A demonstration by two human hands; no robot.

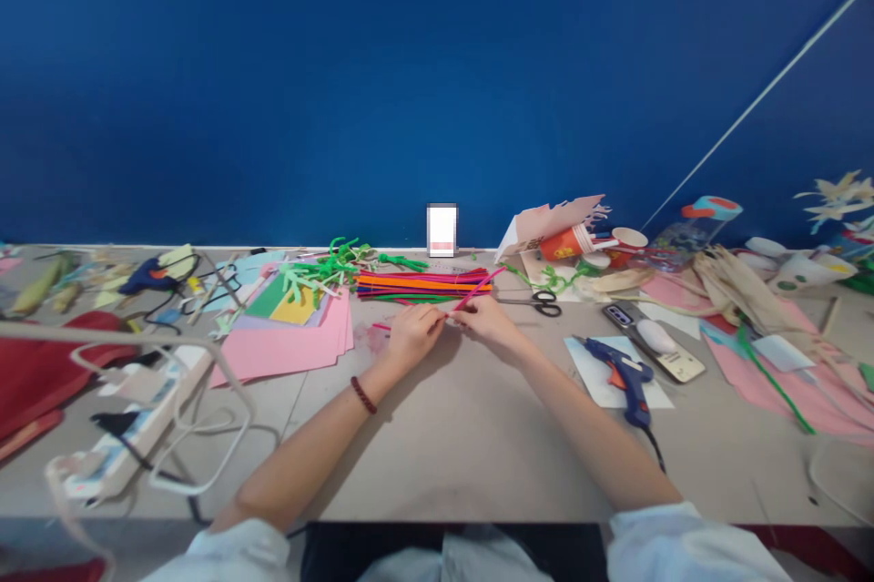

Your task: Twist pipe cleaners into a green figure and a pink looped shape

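Observation:
Both hands meet over the middle of the table. A bright pink pipe cleaner (471, 292) runs between them, its long end slanting up to the right and a short end poking out at the left. My left hand (415, 332) pinches it with thumb and forefinger. Close beside, my right hand (486, 320) is closed on the same stem near its middle. Just behind the fingers lies a bundle of coloured pipe cleaners (423, 284) in orange, red, purple and green. Black-handled scissors (544, 303) rest right of the bundle.
Pink paper sheets (279, 345) and green pipe-cleaner pieces (334, 265) lie left. A blue glue gun (625, 372) rests on white paper at right, near a phone (669, 354). A power strip (140, 427) with looping cables occupies the left front. A blue wall (437, 90) stands behind.

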